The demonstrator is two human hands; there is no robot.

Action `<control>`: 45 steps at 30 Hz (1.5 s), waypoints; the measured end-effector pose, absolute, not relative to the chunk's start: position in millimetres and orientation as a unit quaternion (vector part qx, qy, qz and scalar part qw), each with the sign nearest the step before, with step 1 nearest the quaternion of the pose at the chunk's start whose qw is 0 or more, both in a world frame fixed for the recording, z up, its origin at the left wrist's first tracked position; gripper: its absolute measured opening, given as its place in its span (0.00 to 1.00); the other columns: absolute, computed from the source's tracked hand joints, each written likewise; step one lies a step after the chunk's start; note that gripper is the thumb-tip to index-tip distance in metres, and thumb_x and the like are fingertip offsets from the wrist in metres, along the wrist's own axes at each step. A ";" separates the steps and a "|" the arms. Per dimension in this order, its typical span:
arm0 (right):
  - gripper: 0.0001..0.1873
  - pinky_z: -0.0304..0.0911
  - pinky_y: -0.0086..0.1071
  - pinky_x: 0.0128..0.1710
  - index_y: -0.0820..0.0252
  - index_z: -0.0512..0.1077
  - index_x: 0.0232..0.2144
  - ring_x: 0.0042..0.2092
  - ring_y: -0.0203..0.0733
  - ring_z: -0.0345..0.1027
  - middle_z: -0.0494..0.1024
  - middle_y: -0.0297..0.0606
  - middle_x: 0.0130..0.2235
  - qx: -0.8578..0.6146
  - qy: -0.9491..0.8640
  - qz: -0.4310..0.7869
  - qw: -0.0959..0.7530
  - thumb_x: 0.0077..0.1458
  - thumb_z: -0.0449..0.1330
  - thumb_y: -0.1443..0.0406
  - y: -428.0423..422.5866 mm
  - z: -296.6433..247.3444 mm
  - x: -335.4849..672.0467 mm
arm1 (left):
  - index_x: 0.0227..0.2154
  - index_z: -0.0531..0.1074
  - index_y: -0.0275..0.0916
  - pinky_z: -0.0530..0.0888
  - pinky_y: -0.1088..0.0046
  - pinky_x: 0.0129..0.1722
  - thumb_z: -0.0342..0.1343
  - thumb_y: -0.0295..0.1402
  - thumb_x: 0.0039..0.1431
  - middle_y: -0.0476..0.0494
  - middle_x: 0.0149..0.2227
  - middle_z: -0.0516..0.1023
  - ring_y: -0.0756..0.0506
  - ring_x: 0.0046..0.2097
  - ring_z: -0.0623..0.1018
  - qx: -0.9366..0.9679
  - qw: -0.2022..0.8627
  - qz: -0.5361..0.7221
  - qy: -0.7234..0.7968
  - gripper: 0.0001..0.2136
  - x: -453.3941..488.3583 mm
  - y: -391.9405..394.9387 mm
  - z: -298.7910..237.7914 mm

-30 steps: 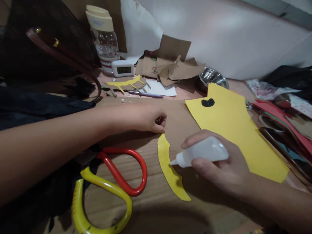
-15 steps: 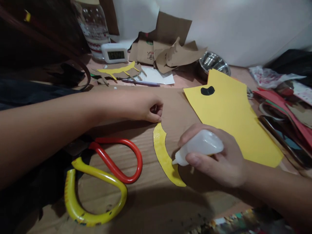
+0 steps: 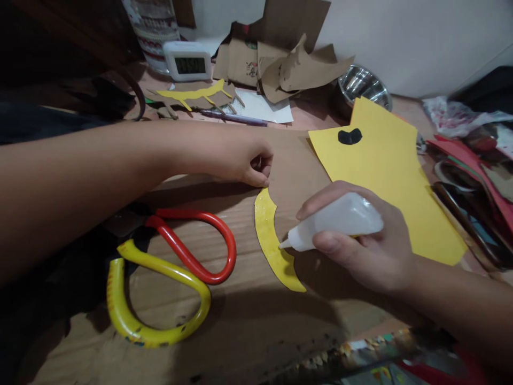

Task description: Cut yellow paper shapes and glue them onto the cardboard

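Observation:
A curved strip of yellow paper [image 3: 267,227] lies on the cardboard sheet [image 3: 232,331]. My left hand [image 3: 254,160] is closed, thumb and fingers pinching the strip's far tip. In my right hand [image 3: 377,251] is a translucent white glue bottle [image 3: 340,219], tilted with its nozzle down at the strip's right edge, around mid-length. The upper part of the strip looks glossy. Left of the strip lie scissors with one red and one yellow handle [image 3: 200,315]; their blades are hidden in shadow under my left arm.
Yellow paper sheets [image 3: 385,171] with a black shape [image 3: 350,136] lie at the right. Behind are a digital clock [image 3: 187,61], a jar [image 3: 154,32], cardboard scraps [image 3: 280,69], a pen [image 3: 236,118] and a metal bowl [image 3: 366,88]. A phone [image 3: 468,224] sits far right.
The glue bottle's nozzle has moved up along the strip, away from its near end. My left hand keeps its pinch on the far tip. The whole view has shifted slightly.

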State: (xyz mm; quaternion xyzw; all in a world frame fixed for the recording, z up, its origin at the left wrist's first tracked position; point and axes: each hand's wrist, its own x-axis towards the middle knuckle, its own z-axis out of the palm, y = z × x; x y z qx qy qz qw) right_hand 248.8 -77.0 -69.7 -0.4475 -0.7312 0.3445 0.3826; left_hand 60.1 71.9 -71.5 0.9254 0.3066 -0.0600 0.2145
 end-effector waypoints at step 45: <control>0.09 0.64 0.23 0.24 0.56 0.70 0.29 0.24 0.32 0.70 0.76 0.28 0.24 -0.424 -0.770 0.334 0.341 0.60 0.64 0.62 -75.0 -67.1 252.1 | 0.37 0.75 0.33 0.62 0.77 0.46 0.55 0.41 0.60 0.58 0.28 0.71 0.52 0.38 0.74 0.916 0.215 -0.068 0.331 0.14 63.9 75.8 -76.4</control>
